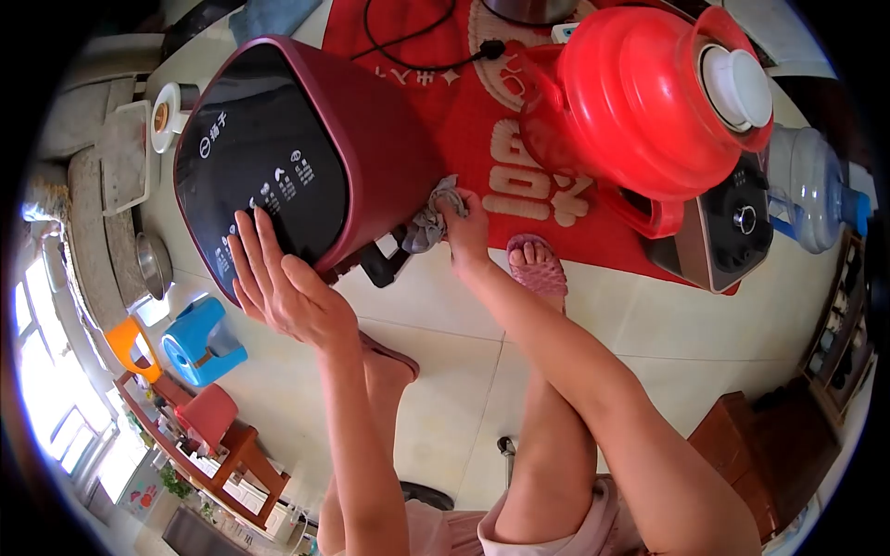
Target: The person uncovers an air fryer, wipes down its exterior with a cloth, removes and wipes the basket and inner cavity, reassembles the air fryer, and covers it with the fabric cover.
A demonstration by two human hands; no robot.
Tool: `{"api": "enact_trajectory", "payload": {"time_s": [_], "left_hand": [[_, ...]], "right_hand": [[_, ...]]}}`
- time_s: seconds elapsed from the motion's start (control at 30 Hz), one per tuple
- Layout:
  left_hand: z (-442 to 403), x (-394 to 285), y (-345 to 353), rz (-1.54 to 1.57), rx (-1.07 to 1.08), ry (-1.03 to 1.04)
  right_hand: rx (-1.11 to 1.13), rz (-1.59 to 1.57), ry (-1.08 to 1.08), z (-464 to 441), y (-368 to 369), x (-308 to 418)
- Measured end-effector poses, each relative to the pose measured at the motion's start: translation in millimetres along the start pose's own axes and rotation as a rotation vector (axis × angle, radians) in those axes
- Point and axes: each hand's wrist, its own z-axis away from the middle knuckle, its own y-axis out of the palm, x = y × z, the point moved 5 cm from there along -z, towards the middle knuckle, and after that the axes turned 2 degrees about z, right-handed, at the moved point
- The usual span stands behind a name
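A dark red air fryer (389,139) with a glossy black top panel (264,139) stands at the left, tilted in the view. White symbols and lettering show on the panel. My left hand (297,292) lies flat on the panel's near edge, fingers stretched out and holding nothing. In my right hand (469,230) is a crumpled grey cloth (426,221), pressed against the fryer's lower side close to its black handle (382,264). Fingers are wrapped round the cloth, which hides part of the fryer's side.
A big red thermos jug (630,102) with a white stopper stands at the right, above a dark appliance with a knob (744,220). Beneath lies a red mat (542,208) with a black cable and plug (491,48). Farther right is a clear water bottle (807,185).
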Motion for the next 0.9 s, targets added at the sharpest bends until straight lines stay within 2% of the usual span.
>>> {"api": "enact_trajectory", "payload": {"time_s": [0.03, 0.13, 0.17, 0.27, 0.37, 0.47, 0.57, 0.63, 0.67, 0.73, 0.77, 0.8, 0.83, 0.9], "left_hand": [[-1.0, -0.2, 0.6, 0.005, -0.002, -0.003], [0.2, -1.1, -0.3, 0.001, 0.004, -0.016], [0.0, -1.6, -0.5, -0.004, 0.009, -0.019], [-1.4, -2.8, -0.6, -0.011, 0.008, -0.025], [-0.9, -1.9, -0.5, -0.011, 0.017, -0.035], [-2.1, -2.9, -1.1, -0.025, 0.011, -0.042], [-3.7, -3.7, -2.8, 0.013, 0.049, -0.049], [-2.0, -0.8, -13.0, 0.081, 0.163, -0.047], [5.8, 0.4, -24.1, 0.197, 0.052, -0.092], [39.2, 3.8, -38.2, 0.412, -0.185, -0.178], [72.4, 16.1, -34.1, 0.436, -0.236, -0.298], [111.8, 36.2, -13.6, 0.592, -0.192, -0.567], [142.6, 47.0, 3.7, 0.755, -0.149, -0.837], [148.4, 27.0, 34.5, 0.885, 0.110, -1.075]], "right_hand": [[0.005, -0.043, -0.039, 4.9, 5.1, 23.7], [0.081, 0.276, -0.618, 30.0, 26.0, 104.1], [0.070, 0.313, -0.677, 18.9, 27.1, 108.2], [-0.018, 0.357, -0.331, -54.7, 11.4, 57.8], [0.018, 0.368, 0.037, -77.3, 4.8, 36.7], [-0.097, 0.738, -0.157, -51.7, 9.8, 44.2], [0.208, 0.512, 0.193, -12.0, -1.4, 19.2], [0.411, 0.727, 0.013, 17.3, -9.0, 24.8], [0.519, 0.835, -0.083, 30.6, -14.4, 28.6], [0.477, 0.705, 0.144, 59.5, -32.8, 58.3], [0.500, 0.876, 0.080, 65.8, -43.1, 71.4], [0.521, 1.047, 0.009, 69.8, -53.5, 81.3], [0.499, 0.991, 0.062, 73.5, -67.0, 84.0], [0.447, 0.891, 0.170, 83.0, -95.1, 87.2]]}}
